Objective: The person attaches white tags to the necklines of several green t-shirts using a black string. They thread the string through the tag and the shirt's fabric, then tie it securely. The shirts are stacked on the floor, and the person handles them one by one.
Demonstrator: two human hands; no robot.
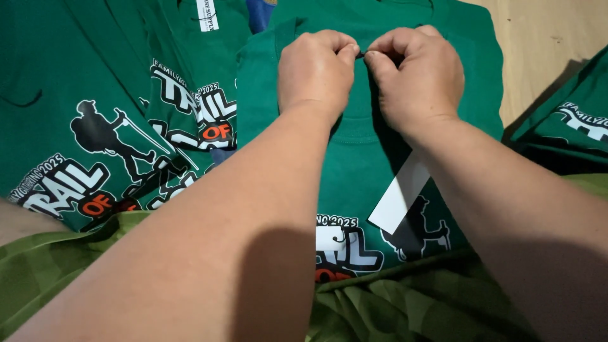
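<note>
A dark green T-shirt (354, 158) with a black, white and orange hiker print lies spread in front of me. My left hand (316, 69) and my right hand (415, 73) rest on its upper part, fingertips pinched together on something small and dark between them at the fabric. What the small item is cannot be made out. A white paper strip (400, 193) lies on the shirt under my right forearm.
More green printed shirts (107, 126) are piled at the left, one with a white tag strip (207, 14). Another printed shirt (570, 123) lies at the right. Bare wooden surface (544, 38) shows at the upper right. Olive green cloth (392, 304) covers the near foreground.
</note>
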